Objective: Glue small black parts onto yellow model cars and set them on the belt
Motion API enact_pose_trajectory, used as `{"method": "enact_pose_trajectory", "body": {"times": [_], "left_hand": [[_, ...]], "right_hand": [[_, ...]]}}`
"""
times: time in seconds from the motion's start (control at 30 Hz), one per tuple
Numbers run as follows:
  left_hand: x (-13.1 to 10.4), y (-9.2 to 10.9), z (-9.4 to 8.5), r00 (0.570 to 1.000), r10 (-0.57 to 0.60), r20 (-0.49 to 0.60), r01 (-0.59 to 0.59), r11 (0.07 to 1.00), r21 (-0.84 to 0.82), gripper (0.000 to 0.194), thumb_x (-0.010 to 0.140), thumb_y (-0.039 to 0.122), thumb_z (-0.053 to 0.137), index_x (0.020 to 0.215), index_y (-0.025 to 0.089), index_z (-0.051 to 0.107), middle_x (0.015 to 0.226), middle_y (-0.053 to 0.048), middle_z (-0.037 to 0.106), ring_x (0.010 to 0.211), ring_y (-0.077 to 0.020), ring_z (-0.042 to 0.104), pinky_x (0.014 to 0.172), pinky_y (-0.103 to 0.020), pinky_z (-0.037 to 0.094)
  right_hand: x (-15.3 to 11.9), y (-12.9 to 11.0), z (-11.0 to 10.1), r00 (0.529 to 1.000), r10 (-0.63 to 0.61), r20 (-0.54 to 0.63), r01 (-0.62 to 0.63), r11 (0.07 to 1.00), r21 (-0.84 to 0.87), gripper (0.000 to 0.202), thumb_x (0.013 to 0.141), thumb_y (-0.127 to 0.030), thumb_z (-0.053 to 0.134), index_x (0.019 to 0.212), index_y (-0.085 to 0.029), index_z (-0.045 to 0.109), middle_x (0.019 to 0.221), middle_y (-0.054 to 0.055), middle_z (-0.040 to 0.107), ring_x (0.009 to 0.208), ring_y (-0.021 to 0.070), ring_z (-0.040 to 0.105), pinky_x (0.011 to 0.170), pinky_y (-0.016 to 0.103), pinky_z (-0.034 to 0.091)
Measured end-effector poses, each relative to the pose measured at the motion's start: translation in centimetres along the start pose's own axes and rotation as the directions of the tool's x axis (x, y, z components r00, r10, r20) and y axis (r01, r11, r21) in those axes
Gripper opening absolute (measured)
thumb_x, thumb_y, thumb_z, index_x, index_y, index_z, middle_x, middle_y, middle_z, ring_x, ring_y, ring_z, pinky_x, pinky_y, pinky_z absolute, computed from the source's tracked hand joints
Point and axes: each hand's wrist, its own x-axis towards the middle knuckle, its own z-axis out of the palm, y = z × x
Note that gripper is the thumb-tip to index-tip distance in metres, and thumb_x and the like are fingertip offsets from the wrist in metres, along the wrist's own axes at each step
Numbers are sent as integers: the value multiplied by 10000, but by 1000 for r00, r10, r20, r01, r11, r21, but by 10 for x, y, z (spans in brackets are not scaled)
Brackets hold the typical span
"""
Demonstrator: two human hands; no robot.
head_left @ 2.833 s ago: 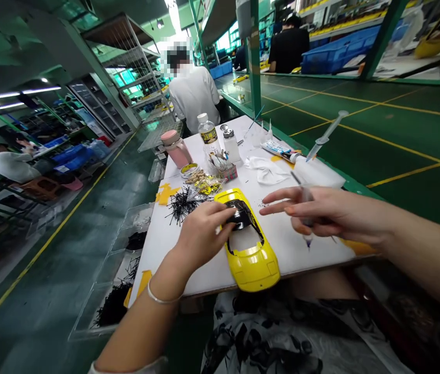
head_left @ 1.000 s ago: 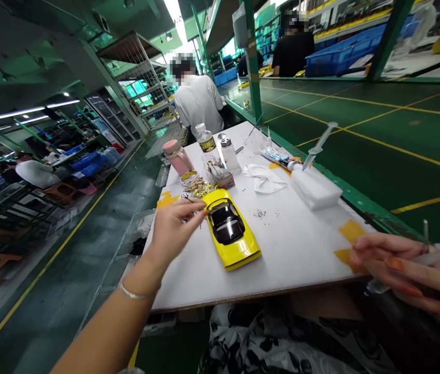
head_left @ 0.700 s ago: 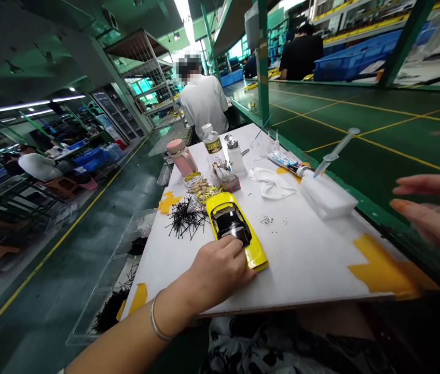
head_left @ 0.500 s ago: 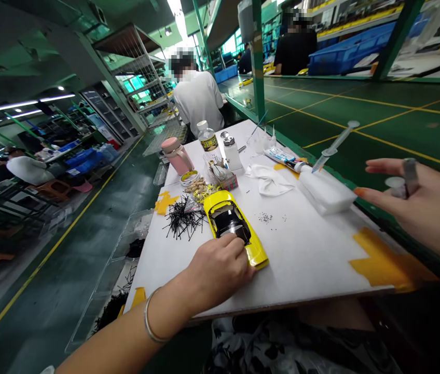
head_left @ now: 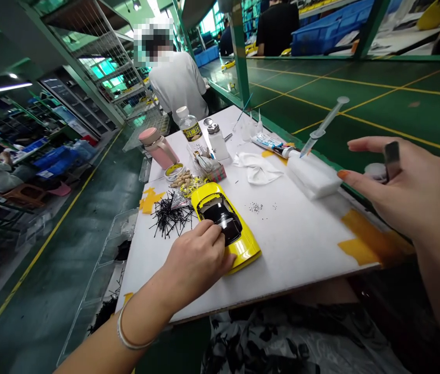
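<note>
Yellow toy car (head_left: 228,221) on worktop (head_left: 293,254) under left hand (head_left: 198,254), clamped on near end; right hand (head_left: 410,192) well apart, metal tool (head_left: 392,162) tucked in fingers. Likely positioning step; next calls for steady hold.

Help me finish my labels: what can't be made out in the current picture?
All in the head view:
Part of the side of the car: hidden by the left grip.
Most of the held thing: hidden by the right grip.
What the specks are: too small.
Lettering on the tube: too small.
</note>
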Motion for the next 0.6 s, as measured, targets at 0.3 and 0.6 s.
{"method": "enact_pose_trajectory", "body": {"times": [0.3,0.6], "left_hand": [[2,0,-4,999,54,-4,-54,998,-34,236,1003,336,679,859,158,737,889,-87,761,856,-241,721,657,-369,612],[15,-6,2,998,63,-26,-61,994,94,135,974,138,608,1011,108,735,1020,-117,774,911,-251,712,738,-374,624]], "right_hand": [[-49,-20,-10,898,-386,213,341,914,218,312,962,-420,636,1196,-266,774,1070,55,805,723,208,717,661,333,559],[-106,-72,31,589,-581,562,467,812,350,621,837,-48,492,1416,-160,685,1477,156,691,1077,313,806,850,464,702]]}}
